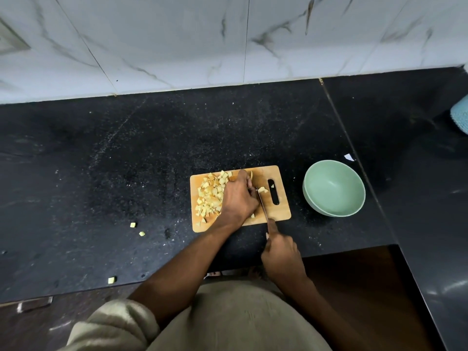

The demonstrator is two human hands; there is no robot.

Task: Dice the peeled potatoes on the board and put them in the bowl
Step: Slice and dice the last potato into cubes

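Diced potato (211, 196) lay heaped on the board's (278, 211) left half, with a few cubes right of the knife (262, 202). The left hand (238, 198), fingers curled, held a piece against the blade; the right hand (281, 254) gripped the handle, forefinger along the spine. The bowl (334, 187) stood just right of the board.

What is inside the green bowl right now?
The green bowl shows only bare interior; no diced potato is in it. All dice lie on the cutting board or counter.
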